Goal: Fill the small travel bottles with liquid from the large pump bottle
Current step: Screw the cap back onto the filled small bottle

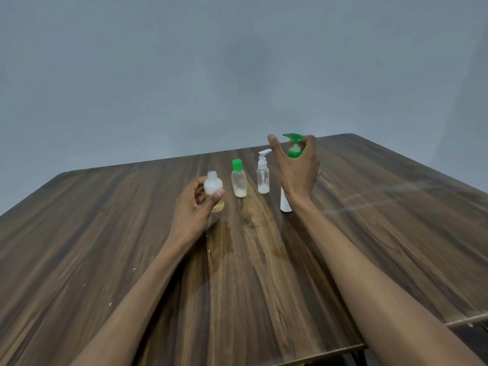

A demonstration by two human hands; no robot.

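Dark-brown wood-grain laminate forms the rectangular table (369, 207), which meets a plain grey-blue wall (184, 75) at its far edge; pale scuffs streak the surface beyond the right wrist, and glossy wet-looking patches lie on the grain just below the left wrist. Left hand (196, 204): fingers and thumb curl around a small uncapped clear travel bottle (213, 184) holding white liquid, raised off the table. Right hand (297, 167): thumb spread wide and fingers wrapped behind the green pump head (293, 143) of the large white pump bottle (285, 203), whose base shows below the wrist. Between the two thumbs stand a clear green-capped travel bottle (239, 180) and a clear white-pump travel bottle (263, 175), each with white liquid at its bottom.
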